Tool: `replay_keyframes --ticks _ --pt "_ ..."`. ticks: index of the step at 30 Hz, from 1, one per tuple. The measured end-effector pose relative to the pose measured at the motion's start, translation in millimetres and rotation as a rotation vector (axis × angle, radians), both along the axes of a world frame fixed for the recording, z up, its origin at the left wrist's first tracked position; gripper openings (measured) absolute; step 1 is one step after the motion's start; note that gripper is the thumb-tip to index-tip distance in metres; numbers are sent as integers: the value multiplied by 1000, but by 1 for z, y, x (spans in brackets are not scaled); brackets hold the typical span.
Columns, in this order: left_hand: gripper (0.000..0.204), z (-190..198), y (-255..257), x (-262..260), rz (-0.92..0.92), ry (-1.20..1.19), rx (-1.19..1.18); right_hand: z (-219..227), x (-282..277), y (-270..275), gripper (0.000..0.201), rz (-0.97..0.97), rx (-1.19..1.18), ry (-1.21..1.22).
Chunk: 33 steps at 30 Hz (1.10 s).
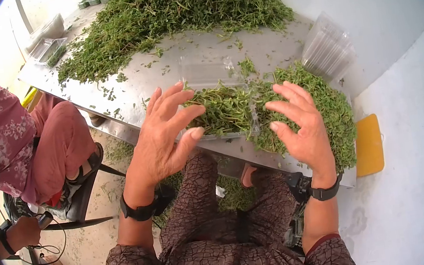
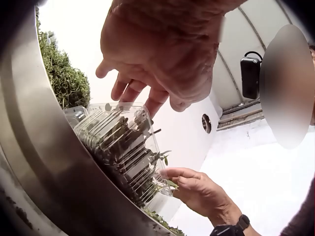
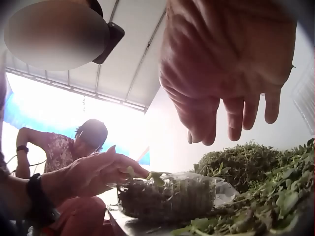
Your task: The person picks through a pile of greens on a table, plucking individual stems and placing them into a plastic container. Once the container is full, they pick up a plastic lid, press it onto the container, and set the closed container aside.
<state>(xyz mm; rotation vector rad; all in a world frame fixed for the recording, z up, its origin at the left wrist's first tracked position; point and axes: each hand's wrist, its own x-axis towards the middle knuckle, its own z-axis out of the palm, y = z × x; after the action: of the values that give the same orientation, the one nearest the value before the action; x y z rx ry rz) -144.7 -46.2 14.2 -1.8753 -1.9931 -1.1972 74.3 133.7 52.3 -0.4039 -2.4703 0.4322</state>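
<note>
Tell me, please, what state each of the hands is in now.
Left hand: open, holding nothing, near the clear plastic container.
Right hand: open, holding nothing.

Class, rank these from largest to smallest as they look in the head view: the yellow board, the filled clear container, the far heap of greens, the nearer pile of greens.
1. Far heap of greens
2. Nearer pile of greens
3. Filled clear container
4. Yellow board
</note>
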Motion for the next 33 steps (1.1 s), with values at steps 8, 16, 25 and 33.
replay_keyframes --ticks 8,16,25,33 --pt "32 -6 -4 6 -15 103 -100 -13 -10 -21 29 108 49 -35" --pt "40 -5 -15 -9 11 -42 52 -11 -13 -18 29 49 188 -40" --pt "33 -13 -26 -6 4 -50 177 -14 -19 -24 31 77 146 -33" --pt "63 -5 2 4 -41 130 -13 -18 -32 -25 35 57 147 -40"
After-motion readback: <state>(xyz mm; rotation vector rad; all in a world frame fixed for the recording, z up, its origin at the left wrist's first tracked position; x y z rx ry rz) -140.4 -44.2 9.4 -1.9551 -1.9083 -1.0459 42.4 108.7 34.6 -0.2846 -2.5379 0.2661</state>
